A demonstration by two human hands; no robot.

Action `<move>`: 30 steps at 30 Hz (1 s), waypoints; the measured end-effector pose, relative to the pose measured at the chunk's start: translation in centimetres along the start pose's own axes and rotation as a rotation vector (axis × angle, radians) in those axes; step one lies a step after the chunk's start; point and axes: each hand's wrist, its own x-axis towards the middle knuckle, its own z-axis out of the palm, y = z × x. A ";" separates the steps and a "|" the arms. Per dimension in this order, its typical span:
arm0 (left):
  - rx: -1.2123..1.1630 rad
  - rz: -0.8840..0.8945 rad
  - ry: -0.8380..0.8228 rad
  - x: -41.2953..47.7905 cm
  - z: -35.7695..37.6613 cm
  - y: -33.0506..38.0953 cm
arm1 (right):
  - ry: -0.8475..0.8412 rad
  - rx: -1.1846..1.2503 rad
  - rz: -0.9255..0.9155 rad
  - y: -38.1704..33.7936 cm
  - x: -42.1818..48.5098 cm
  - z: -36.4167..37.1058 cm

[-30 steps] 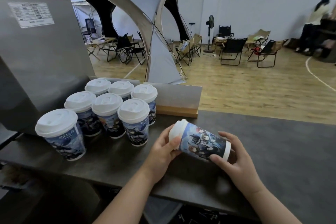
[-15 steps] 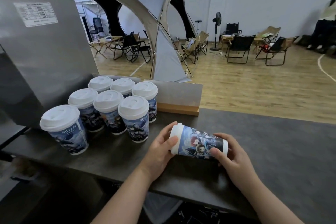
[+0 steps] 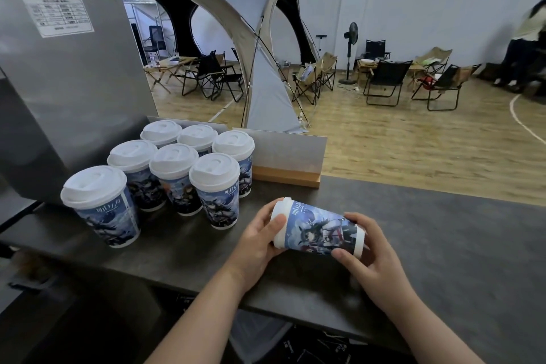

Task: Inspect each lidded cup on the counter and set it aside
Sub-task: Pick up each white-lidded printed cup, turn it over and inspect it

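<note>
- A lidded cup (image 3: 317, 229) lies on its side in the lower centre of the frame, over the dark counter (image 3: 443, 245), with its white lid pointing left and its base right
- The left hand (image 3: 257, 241) grasps the lid end, with the thumb laid across the lid's rim and the fingers curled behind it
- The right hand (image 3: 372, 257) grasps the base end, with the thumb on the near side of the blue printed wall and the fingers wrapped round the far side
- From this angle it is hard to tell whether the cup rests on the counter or is held just clear of it
- Seven upright cups (image 3: 214, 189) stand clustered left of centre, all with white lids on and the same blue artwork: three at the back, three in the middle and one alone at the front left, near the counter's edge
- The closest of these stands just beside the left hand, without touching it
- A grey metal housing (image 3: 74, 83) with a white label fills the upper left, behind the cluster
- A grey panel in a wooden base (image 3: 288, 154) stands on the counter's far edge, right of the back row
- In the upper half of the frame, a grey dome tent (image 3: 260, 38), folding chairs (image 3: 387, 80) and a standing fan (image 3: 350, 47) sit on a wooden floor
- A blurred person (image 3: 529, 38) is at the right edge
</note>
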 end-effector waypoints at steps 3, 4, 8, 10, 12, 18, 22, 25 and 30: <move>-0.018 0.025 0.031 -0.1 -0.1 -0.2 | 0.003 0.018 0.018 -0.1 0.1 0.2; -0.021 0.034 0.038 -0.2 -0.1 -0.2 | 0.013 0.033 0.033 -0.2 0.3 0.2; -0.005 0.032 0.007 -0.2 -0.2 -0.1 | 0.027 0.067 0.040 0.0 0.5 0.3; 0.026 0.021 0.004 -0.1 -0.2 -0.1 | 0.040 0.077 0.017 0.3 0.4 0.1; 0.022 0.005 0.012 0.0 -0.3 -0.1 | 0.019 0.074 -0.010 0.7 0.2 -0.1; -0.010 0.038 0.060 -0.2 -0.3 -0.2 | 0.041 0.064 0.030 0.2 0.5 0.0; -0.031 0.022 0.031 -0.2 -0.2 -0.1 | 0.023 -0.023 0.027 0.0 0.5 0.0; -0.049 0.010 0.038 -0.2 0.0 0.2 | -0.005 -0.084 -0.022 0.3 0.2 -0.3; -0.122 0.041 0.064 -0.2 -0.1 0.2 | 0.015 0.003 0.053 -0.3 0.4 0.1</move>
